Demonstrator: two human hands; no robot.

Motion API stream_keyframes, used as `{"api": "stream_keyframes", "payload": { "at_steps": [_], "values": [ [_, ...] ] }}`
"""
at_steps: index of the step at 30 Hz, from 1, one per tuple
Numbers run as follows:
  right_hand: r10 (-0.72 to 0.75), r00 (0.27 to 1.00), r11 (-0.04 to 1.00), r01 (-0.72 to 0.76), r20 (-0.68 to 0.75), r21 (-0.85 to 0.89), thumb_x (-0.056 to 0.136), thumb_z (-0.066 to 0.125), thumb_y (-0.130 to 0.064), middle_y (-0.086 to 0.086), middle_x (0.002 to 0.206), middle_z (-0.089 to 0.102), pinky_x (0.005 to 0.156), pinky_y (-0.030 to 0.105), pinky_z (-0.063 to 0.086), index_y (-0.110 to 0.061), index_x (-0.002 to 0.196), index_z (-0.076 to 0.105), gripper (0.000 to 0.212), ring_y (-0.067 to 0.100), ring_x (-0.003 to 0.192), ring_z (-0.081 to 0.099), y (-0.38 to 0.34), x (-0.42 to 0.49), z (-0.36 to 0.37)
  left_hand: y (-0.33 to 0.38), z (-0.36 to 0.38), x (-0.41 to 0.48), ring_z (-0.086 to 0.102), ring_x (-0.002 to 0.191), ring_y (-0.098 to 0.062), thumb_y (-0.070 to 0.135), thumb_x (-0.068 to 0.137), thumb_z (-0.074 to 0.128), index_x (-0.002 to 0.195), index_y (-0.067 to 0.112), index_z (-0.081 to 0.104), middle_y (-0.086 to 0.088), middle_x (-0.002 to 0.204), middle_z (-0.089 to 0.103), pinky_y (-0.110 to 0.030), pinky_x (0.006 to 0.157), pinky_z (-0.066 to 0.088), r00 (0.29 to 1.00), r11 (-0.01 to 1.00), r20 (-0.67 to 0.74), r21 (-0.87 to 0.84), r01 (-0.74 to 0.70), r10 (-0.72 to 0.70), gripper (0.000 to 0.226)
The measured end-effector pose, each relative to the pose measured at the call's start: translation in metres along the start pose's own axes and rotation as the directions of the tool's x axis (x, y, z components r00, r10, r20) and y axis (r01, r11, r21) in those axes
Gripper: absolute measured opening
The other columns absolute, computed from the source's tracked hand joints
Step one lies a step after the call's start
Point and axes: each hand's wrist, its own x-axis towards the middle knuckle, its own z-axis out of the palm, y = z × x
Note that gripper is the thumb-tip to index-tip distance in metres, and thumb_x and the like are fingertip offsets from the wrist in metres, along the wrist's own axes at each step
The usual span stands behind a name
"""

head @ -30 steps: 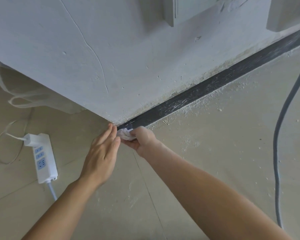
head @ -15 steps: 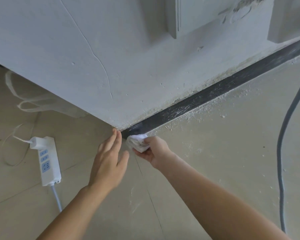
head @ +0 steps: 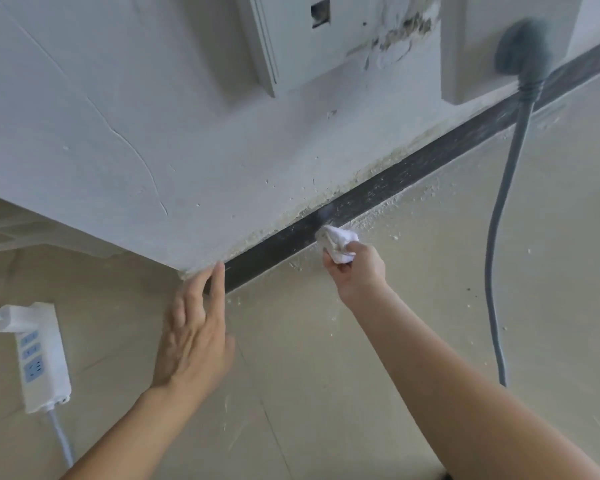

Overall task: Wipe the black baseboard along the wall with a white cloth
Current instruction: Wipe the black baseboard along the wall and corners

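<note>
A black baseboard (head: 413,168) runs along the foot of the white wall (head: 194,143), rising toward the upper right. It looks darker left of the cloth and speckled with white dust to the right. My right hand (head: 359,271) grips a crumpled white cloth (head: 338,244) and holds it against the baseboard's lower edge. My left hand (head: 194,327) has straight fingers, with the fingertips touching the wall corner where the baseboard ends.
A white power strip (head: 40,358) with a plug lies on the beige floor at the left. A grey cable (head: 499,237) hangs from a wall plug (head: 523,53) and trails over the floor at the right. White dust and crumbs lie along the baseboard.
My right hand has slid the cloth from the wall corner to the right along the baseboard. My left hand stays at the corner. The view has tilted up.
</note>
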Motion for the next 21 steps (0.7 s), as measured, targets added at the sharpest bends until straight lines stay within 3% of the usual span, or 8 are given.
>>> {"api": "stream_keyframes", "payload": {
  "at_steps": [2,4,7,12,17,19,21],
  "values": [
    [0.075,0.997,0.988,-0.073,0.013,-0.133,0.087,0.044,0.007,0.026,0.123,0.054,0.061,0.032,0.056,0.004,0.125,0.049,0.038,0.032,0.086,0.061,0.02,-0.002,-0.004,0.0,0.001,0.015,0.023,0.137,-0.033,0.009,0.072,0.039,0.146,0.0,0.022,-0.015,0.15,0.021,-0.046,0.112,0.024,0.966,0.966,-0.104,0.131,-0.223,0.237,0.077],
    [0.184,0.981,0.94,-0.158,0.061,-0.303,0.086,0.048,0.006,0.028,0.121,0.056,0.064,0.033,0.058,0.009,0.124,0.048,0.038,0.034,0.087,0.062,0.039,-0.006,0.002,0.0,0.001,0.038,0.005,0.146,-0.024,0.007,0.076,0.031,0.149,0.003,0.016,-0.01,0.157,0.008,-0.04,0.118,0.005,0.917,0.885,-0.108,0.329,-0.33,0.383,0.075],
    [0.251,0.957,0.876,-0.16,0.147,-0.455,0.086,0.051,0.007,0.022,0.104,0.058,0.07,0.034,0.058,0.015,0.123,0.047,0.039,0.029,0.078,0.063,0.056,-0.006,0.017,0.0,-0.001,0.065,-0.003,0.146,-0.021,0.012,0.079,0.029,0.149,0.004,0.019,-0.008,0.158,-0.001,-0.037,0.119,-0.005,0.881,0.755,-0.05,0.539,-0.373,0.471,0.07],
    [0.167,0.981,0.837,-0.09,0.095,-0.54,0.088,0.046,0.008,0.017,0.102,0.054,0.078,0.034,0.059,0.008,0.13,0.046,0.042,0.025,0.085,0.06,0.031,0.017,0.03,-0.017,-0.002,0.078,0.001,0.145,-0.018,0.012,0.087,0.021,0.149,0.011,0.021,-0.003,0.159,0.003,-0.036,0.118,-0.009,0.853,0.693,-0.048,0.608,-0.387,0.519,0.063],
    [0.023,0.999,0.858,-0.004,0.031,-0.514,0.089,0.044,0.007,0.016,0.109,0.051,0.06,0.029,0.06,0.003,0.135,0.041,0.046,0.023,0.084,0.058,-0.017,0.025,0.026,-0.018,0.0,0.08,-0.003,0.146,-0.014,0.016,0.088,0.024,0.149,0.01,0.021,-0.001,0.158,0.004,-0.031,0.119,-0.005,0.844,0.754,-0.134,0.535,-0.38,0.52,0.061],
    [-0.061,0.998,0.922,0.049,-0.018,-0.385,0.089,0.044,0.006,0.017,0.114,0.05,0.056,0.028,0.06,0.001,0.137,0.039,0.048,0.027,0.092,0.059,-0.033,0.03,0.018,-0.018,-0.002,0.082,-0.004,0.145,-0.012,0.016,0.087,0.027,0.149,0.01,0.022,0.0,0.158,0.004,-0.03,0.118,-0.005,0.844,0.768,-0.142,0.512,-0.385,0.517,0.062],
    [-0.13,0.987,0.972,0.106,-0.1,-0.209,0.089,0.044,0.004,0.014,0.105,0.051,0.06,0.031,0.06,0.001,0.13,0.044,0.042,0.032,0.102,0.063,-0.042,0.026,0.007,-0.018,-0.002,0.082,-0.005,0.145,-0.012,0.016,0.087,0.029,0.148,0.01,0.024,0.0,0.158,0.006,-0.03,0.118,-0.006,0.841,0.769,-0.139,0.504,-0.394,0.522,0.062]
  ]
}}
